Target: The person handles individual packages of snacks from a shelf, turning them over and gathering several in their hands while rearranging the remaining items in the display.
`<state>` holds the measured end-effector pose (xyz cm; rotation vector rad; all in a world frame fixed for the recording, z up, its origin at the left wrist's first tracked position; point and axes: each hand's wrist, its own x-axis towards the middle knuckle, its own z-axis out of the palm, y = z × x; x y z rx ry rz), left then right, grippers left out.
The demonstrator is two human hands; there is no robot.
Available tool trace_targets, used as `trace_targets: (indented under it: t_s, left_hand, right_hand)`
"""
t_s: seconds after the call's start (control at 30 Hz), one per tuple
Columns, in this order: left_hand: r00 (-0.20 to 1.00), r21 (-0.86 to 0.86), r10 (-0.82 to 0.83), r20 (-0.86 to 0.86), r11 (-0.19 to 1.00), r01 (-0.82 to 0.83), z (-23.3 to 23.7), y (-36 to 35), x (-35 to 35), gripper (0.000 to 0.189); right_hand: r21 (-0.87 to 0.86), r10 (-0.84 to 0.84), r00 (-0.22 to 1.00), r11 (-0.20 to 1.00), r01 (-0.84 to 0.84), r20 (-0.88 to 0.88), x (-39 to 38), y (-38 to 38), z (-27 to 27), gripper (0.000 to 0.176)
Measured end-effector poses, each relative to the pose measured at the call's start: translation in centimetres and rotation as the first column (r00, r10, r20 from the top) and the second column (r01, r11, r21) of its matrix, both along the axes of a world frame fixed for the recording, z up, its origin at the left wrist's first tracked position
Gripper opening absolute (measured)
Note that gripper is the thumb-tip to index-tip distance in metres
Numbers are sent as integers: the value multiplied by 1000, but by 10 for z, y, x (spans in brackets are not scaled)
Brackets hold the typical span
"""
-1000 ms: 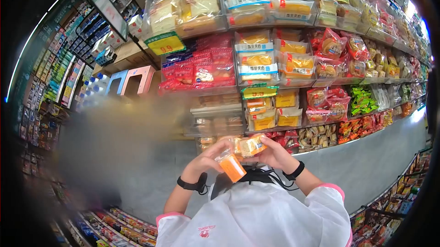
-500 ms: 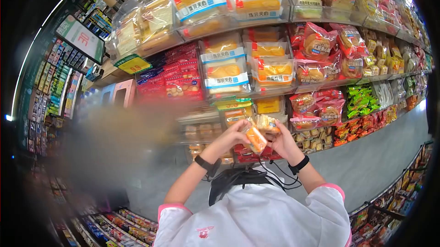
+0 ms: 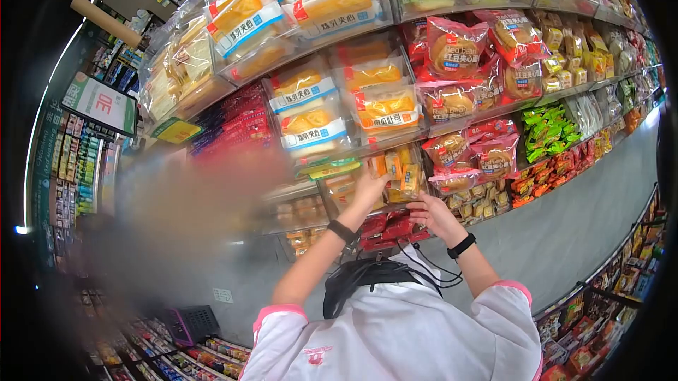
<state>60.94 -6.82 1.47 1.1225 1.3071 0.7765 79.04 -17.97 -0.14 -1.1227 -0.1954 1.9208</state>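
Observation:
My left hand reaches into a clear shelf bin, its fingers closed against a small orange-and-clear snack packet; its fingertips are partly hidden. Beside that packet, another orange-labelled packet lies in the same bin. My right hand is just below and right of the bin, fingers spread and holding nothing. Below the bin are red packages. Directly above it sit wrapped bread loaves with an orange-and-white label.
Round red-bean breads in red bags fill bins on the right, with green packets lower down. A price sign stands at left. A purple-black basket is on the floor behind. A blurred shape covers the lower left.
Both packets have gone from between my hands in front of the shelf to the bin. My left hand moved up into the bin; my right hand let go. The view shifted closer to the shelf.

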Motion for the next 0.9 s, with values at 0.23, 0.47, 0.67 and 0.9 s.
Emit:
trace_targets:
  t_s: [0.23,0.47,0.67,0.9]
  left_hand:
    - [875,350,-122,-469,884,311,7,-21,-19,71]
    - [798,337,-172,-577,840,425,16,-39,-51,59]
    - [543,404,-13,-840,654,640,40,-24,-87,53]
    - [357,166,-130,-925,707,687,20,8,-98,51]
  right_hand:
    - [-49,172,963,985,-166,209,-6,1,-4,37]
    - [6,350,840,922,-387,414,-26,0,-14,29]
    - [103,337,730,868,-485,595,-50,-2,-33,30]
    - [133,355,647,804,-580,674,-72,-8,-33,28]
